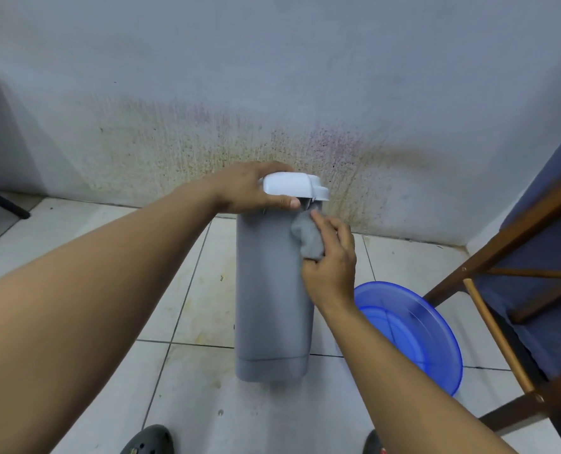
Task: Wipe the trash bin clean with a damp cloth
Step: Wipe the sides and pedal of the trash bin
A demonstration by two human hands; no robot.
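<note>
Two shoes (148,440) cropped, right hand (331,270) pinches cloth (308,237), perhaps under lid (292,186)

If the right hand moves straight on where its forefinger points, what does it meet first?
Probably the rim of the white plastic lid on the tall grey bin, above the right hand with its grey cloth.

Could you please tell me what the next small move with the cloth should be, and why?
Probably a short stroke of the cloth downward along the trash bin. The right hand pinches the cloth against the bin's side just under the lid. The left hand grips the lid and steadies the bin, and the long grey wall lies below the cloth.
</note>
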